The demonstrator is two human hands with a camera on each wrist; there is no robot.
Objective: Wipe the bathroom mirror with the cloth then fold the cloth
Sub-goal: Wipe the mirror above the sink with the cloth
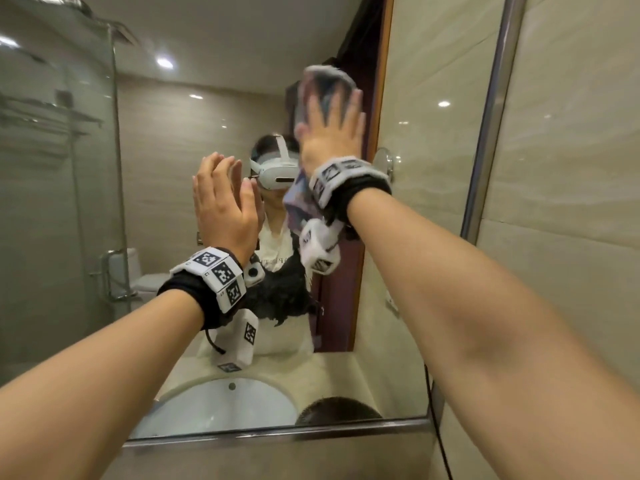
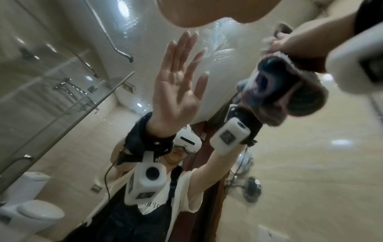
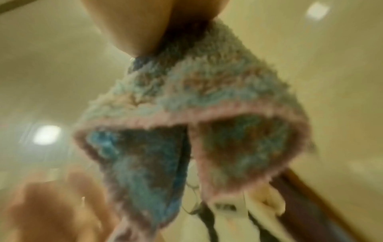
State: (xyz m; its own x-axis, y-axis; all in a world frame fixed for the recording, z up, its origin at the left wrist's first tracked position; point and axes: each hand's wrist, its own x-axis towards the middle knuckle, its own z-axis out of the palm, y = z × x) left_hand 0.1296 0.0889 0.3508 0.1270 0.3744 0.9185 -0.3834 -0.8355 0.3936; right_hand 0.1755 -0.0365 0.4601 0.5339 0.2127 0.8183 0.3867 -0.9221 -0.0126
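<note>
The bathroom mirror (image 1: 180, 161) fills the wall in front of me. My right hand (image 1: 332, 129) lies flat with straight, spread fingers, pressing a fluffy blue, grey and pink cloth (image 1: 325, 84) against the upper glass. The cloth's lower part hangs past the wrist, and the right wrist view shows this cloth (image 3: 196, 98) dangling below the palm (image 3: 134, 24), blurred. My left hand (image 1: 221, 199) is raised lower left of it, open, fingers straight, at the glass. The left wrist view shows that hand's reflection (image 2: 178, 91) and the cloth (image 2: 290, 91).
A metal frame (image 1: 491, 116) bounds the mirror on the right and along the bottom (image 1: 277, 433). Beige wall tiles (image 1: 571, 168) lie beyond it. A black cable (image 1: 440, 427) hangs by the lower right corner. The glass reflects a white basin (image 1: 221, 403) and a shower screen (image 1: 52, 168).
</note>
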